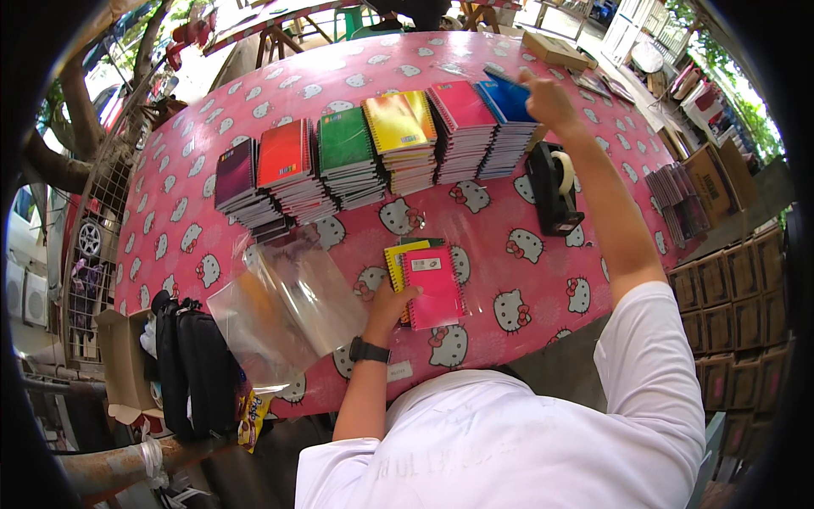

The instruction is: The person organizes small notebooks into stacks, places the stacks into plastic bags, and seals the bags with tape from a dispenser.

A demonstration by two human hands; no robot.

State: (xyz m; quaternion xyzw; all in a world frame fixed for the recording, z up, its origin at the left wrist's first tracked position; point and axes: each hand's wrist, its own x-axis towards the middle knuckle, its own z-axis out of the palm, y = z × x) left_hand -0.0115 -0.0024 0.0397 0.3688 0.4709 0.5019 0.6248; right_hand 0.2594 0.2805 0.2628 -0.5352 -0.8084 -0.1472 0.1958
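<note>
My left hand [392,304] rests on a small pile of spiral notebooks [431,284] on the pink cartoon-cat tablecloth [509,254]; a pink one lies on top, yellow and green ones show beneath. My right hand [549,100] reaches far across the table and pinches the top blue notebook [507,97] of the blue stack. Beside it stand a row of notebook stacks: pink [462,106], yellow [400,121], green [344,140], orange-red [284,153] and dark purple [236,174].
A black tape dispenser [553,188] stands under my right forearm. Clear plastic sleeves [284,310] lie left of the small pile. A black bag [195,373] and an open carton [119,365] sit at the table's left edge. Cardboard boxes [738,314] are stacked on the right.
</note>
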